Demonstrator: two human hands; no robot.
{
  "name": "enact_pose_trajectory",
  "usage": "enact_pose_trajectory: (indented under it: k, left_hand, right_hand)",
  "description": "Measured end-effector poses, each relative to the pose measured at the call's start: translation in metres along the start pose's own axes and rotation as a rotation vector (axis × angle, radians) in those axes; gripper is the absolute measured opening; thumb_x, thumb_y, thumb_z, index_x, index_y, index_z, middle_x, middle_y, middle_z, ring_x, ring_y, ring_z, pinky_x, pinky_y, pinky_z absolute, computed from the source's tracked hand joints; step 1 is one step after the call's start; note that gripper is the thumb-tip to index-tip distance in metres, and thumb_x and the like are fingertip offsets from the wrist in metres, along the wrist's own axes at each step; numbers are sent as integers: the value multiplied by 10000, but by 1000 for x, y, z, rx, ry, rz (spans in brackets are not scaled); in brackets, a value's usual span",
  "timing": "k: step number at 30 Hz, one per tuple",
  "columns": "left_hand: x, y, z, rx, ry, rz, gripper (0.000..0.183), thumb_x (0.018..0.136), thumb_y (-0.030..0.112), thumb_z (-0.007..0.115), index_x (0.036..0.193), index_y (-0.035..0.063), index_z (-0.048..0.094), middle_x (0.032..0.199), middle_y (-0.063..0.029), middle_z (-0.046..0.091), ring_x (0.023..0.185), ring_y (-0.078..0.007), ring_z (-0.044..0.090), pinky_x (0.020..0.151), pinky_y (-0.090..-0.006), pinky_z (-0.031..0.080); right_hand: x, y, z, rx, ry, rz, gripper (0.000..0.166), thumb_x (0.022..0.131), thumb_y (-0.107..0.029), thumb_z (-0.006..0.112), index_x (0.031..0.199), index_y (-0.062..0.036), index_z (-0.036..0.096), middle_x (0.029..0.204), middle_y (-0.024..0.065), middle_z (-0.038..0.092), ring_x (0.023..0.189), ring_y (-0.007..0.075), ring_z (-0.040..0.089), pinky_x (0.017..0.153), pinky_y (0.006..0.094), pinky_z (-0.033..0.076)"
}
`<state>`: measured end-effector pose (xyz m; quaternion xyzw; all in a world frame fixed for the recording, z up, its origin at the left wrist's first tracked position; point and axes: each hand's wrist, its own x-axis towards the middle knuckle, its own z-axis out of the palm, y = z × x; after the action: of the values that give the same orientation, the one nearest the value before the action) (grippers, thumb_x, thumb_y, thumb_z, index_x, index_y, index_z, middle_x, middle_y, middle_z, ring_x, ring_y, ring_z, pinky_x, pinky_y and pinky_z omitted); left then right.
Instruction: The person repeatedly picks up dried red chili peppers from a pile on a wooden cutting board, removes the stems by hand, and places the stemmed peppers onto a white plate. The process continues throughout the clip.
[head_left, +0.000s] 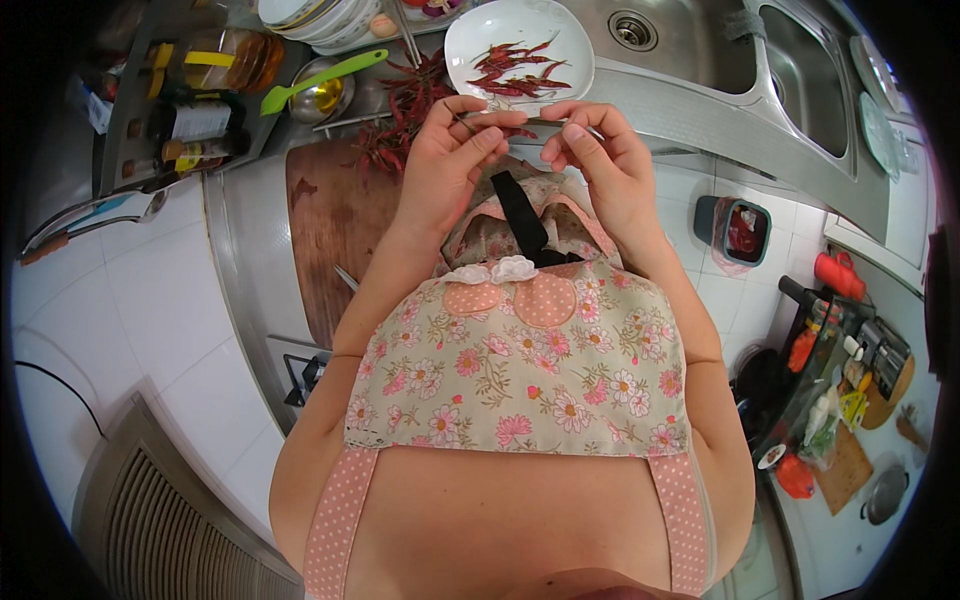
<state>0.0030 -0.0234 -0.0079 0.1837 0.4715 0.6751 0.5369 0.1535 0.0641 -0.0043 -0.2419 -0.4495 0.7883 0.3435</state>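
Note:
My left hand (459, 150) has its thumb and fingers closed on a thin dark strand, which may be a stem or string. My right hand (600, 150) is raised beside it, fingers bent, at a thin dark piece that spans the gap between the hands; its kind is unclear. A red chili shows just below this gap. Beyond the hands, a white plate (517, 22) bears several dried red chilies (521, 71). A larger heap of dried red chilies (409, 101) lies left of the plate, partly over a wooden cutting board (330, 217).
A double steel sink (694, 45) is at the upper right. Upper left are stacked bowls (330, 26), a metal bowl (330, 97) with a green spatula (322, 81), and a rack of bottles (199, 120). A blade tip (346, 277) shows on the board. A bin (746, 232) stands on the right.

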Motion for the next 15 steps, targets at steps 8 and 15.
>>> enact_pose_trajectory:
  k: [8, 15]
  left_hand:
    - [-6, 2, 12, 57, -59, -38, 275, 877, 21, 484, 1147, 3, 439, 1119, -173, 562, 991, -180, 560, 884, -297, 448]
    - [-3, -7, 4, 58, 25, -42, 211, 899, 98, 485, 1070, -5, 555, 977, -97, 622, 738, -71, 495, 702, -207, 424]
  right_hand:
    - [-4, 5, -2, -10, -169, 116, 84, 905, -66, 457, 916, 14, 479, 917, 98, 600, 727, 118, 560, 665, 247, 465]
    - [-6, 1, -2, -14, -132, 160, 81, 904, -75, 463, 908, 4, 481, 818, 80, 606, 676, 110, 552, 635, 231, 459]
